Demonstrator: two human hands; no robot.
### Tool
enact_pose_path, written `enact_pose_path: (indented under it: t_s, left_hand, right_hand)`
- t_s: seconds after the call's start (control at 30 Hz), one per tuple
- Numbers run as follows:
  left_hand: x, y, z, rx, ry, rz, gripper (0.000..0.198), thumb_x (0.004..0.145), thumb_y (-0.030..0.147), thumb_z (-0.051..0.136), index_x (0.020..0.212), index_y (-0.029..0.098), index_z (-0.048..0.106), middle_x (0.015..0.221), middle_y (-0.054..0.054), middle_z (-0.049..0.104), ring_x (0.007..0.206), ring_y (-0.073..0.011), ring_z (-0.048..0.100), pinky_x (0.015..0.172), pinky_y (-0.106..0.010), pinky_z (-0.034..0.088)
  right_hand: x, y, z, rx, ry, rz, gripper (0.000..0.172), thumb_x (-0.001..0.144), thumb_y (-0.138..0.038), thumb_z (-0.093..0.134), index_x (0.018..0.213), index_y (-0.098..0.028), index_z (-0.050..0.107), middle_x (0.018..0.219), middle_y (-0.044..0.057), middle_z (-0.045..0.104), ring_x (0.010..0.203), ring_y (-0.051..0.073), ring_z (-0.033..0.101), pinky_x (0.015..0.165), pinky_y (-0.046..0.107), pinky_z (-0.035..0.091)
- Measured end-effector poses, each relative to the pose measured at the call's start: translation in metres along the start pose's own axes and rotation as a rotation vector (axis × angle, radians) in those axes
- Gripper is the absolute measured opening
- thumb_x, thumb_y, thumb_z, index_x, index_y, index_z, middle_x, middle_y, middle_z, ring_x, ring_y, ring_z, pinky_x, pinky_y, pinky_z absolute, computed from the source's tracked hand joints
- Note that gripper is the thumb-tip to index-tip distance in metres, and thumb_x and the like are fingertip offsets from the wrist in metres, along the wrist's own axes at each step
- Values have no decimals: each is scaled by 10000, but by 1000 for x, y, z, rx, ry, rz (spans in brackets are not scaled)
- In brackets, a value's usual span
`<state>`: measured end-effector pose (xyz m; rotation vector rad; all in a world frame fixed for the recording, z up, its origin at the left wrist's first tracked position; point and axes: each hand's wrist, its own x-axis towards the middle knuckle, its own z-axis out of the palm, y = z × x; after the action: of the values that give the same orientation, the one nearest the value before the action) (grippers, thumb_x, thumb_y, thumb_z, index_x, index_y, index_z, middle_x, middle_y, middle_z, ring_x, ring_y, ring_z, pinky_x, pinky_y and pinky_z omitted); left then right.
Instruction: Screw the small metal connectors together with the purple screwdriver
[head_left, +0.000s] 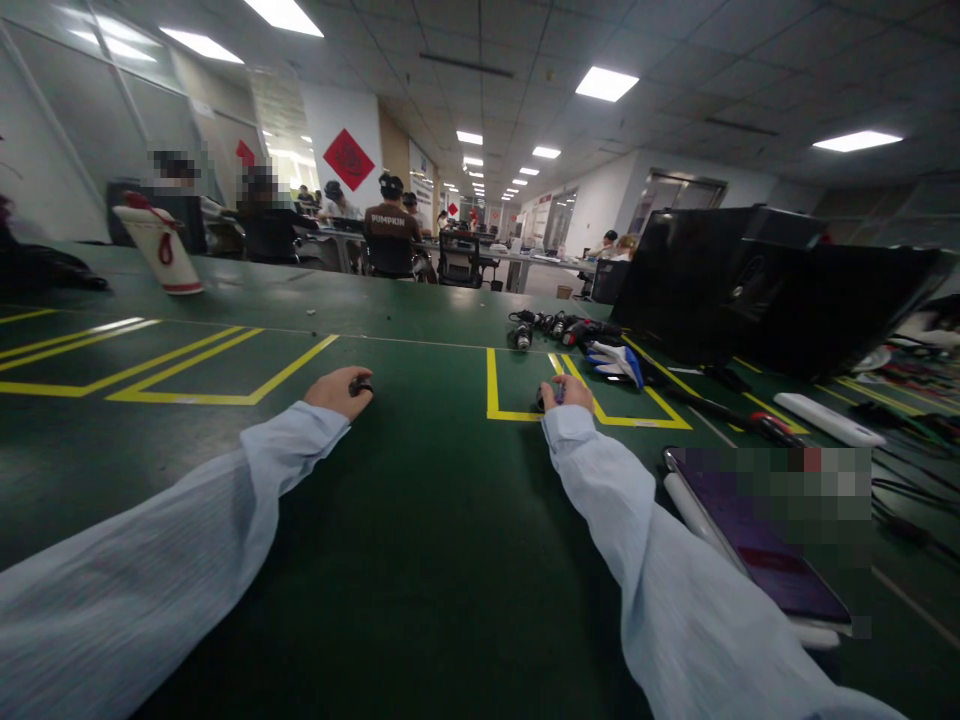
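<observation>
My left hand is closed over the green tabletop, its thumb and fingers around a small dark rounded object. What kind of object that is cannot be made out. Farther right, my right hand is also closed, beside the yellow tape outlines. A small dark object with a purplish tint shows at its fingers, mostly hidden by the hand. Bare table lies between the two hands. A blue-and-white glove rests just beyond my right hand.
Dark metal parts with cables lie beyond my right hand. A phone and a white bar-shaped thing are at the right, near black monitors. A paper cup stands far left. Several people sit at desks behind.
</observation>
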<state>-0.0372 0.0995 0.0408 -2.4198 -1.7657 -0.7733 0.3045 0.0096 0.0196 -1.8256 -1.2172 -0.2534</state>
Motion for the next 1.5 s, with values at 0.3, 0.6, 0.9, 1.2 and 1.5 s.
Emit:
enact_pose_path:
  t_s: [0.3,0.6,0.9,1.2,1.5]
  left_hand:
    - [2,-3,3,-49,143,97,422,686,273,431,1067,102,497,1122,-139,538,1080,-257,478,945,-360,361]
    - [-33,41,0,-199,279,500,376,720,246,464,1068,103,457,1137,-155,501,1096,-240,455,958,-383,358]
    - [-82,110,0,-413,-140,714,400,762,258,457,1149,159,432,1236,-127,426,1107,-231,444,911,-381,407]
    - [-83,111,4,-421,-219,738,492,727,218,516,1187,162,352,1259,-127,378,1164,-234,380,956,-400,365]
    - [-97,113,-7,-488,-233,725,305,689,193,533,967,171,410,1059,-89,444,955,-195,485,808,-349,446]
  right_hand:
    - [11,17,15,14,-150,108,301,619,-390,606,845,-191,610,775,79,591,794,255,509,685,364,396]
    - [1,13,19,139,-236,-19,239,606,-352,622,778,-185,615,710,28,576,685,173,528,649,296,427]
    - [-36,-24,16,227,-314,-160,263,559,-263,677,798,-191,598,734,26,593,710,187,537,674,331,428]
    - [-82,-58,-8,355,-440,-267,324,529,-255,714,817,-180,585,813,48,607,780,207,546,709,332,434]
    - [-108,-67,-30,536,-565,-276,373,566,-317,684,887,-167,570,864,63,579,842,217,532,758,357,426]
